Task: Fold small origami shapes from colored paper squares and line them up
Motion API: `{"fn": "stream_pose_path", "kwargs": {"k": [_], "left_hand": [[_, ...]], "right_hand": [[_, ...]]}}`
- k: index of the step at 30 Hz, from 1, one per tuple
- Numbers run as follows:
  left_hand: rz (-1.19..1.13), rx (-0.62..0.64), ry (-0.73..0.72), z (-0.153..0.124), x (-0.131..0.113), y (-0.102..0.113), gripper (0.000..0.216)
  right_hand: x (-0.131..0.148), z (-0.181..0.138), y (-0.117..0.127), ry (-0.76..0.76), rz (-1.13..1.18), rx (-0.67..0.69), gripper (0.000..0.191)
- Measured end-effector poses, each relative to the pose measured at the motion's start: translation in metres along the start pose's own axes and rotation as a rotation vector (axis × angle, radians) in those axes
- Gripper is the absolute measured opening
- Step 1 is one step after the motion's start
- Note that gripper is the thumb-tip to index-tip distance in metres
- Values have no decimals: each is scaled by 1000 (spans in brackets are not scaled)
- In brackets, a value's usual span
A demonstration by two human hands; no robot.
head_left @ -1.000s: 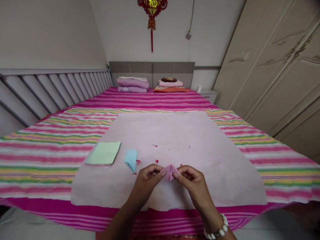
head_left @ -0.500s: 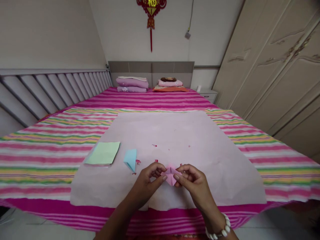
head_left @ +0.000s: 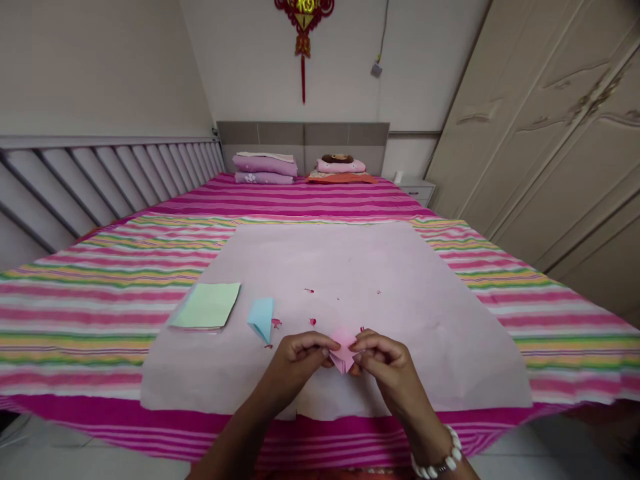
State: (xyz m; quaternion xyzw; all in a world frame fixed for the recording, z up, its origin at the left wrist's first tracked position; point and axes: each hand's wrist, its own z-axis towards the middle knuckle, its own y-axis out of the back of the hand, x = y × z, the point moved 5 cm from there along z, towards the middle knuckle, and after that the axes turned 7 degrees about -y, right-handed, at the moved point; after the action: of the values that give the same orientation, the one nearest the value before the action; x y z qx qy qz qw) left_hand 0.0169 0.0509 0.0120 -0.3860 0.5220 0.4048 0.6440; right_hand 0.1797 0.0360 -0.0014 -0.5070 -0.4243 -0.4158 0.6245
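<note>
Head-worn camera looks forward and down over the bed (head_left: 320, 201) toward its headboard (head_left: 345, 135)

Striped bed (head_left: 300, 202), grey headboard (head_left: 345, 137), red hanging ornament (head_left: 303, 45)

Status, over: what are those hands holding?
Left hand, right hand: pinching pink folded paper. Point nearest the person. Blue folded paper left, out of the way.

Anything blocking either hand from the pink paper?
Nothing visible: the left hand and right hand both pinch the pink paper directly. The folded blue paper lies off to the left, not between.
</note>
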Motion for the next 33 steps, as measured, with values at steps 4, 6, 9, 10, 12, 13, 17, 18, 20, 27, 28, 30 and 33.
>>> {"fn": "stream_pose_path", "kwargs": {"k": [4, 6, 9, 10, 12, 13, 17, 18, 20, 27, 28, 30, 33], "left_hand": [[20, -27, -6, 0, -4, -3, 10], [19, -78, 3, 1, -1, -3, 10], [16, -165, 5, 1, 4, -3, 11], [13, -175, -1, 1, 5, -4, 11], [-6, -169, -18, 1, 5, -6, 11], [-18, -166, -24, 0, 5, -7, 11], [-55, -198, -18, 1, 3, -8, 24], [-75, -204, -7, 2, 3, -9, 32], [-134, -194, 30, 3, 5, -10, 40], [-38, -213, 87, 3, 12, -9, 23], [-24, -221, 73, 2, 11, -9, 23], [2, -229, 57, 2, 8, -7, 24], [33, -250, 58, 1, 6, -5, 26]], "right_hand": [[5, 0, -3, 21, -27, 10, 13], [8, -2, -7, 23, -47, 37, 10], [9, -4, -12, -4, -29, 73, 5], [7, -4, -13, -29, -10, 67, 7], [3, -3, -13, -89, 39, 19, 23], [1, -2, -13, -118, 58, -14, 33], [-6, 0, -13, -203, 18, -47, 27], [-7, 1, -13, -210, -10, -40, 22], [-7, 2, -12, -205, -51, -38, 21], [-5, 3, -13, -184, -106, -57, 24], [-6, 2, -12, -191, -107, -63, 24], [-8, 2, -10, -206, -104, -72, 26], [-11, 2, -6, -216, -120, -84, 30]]}}
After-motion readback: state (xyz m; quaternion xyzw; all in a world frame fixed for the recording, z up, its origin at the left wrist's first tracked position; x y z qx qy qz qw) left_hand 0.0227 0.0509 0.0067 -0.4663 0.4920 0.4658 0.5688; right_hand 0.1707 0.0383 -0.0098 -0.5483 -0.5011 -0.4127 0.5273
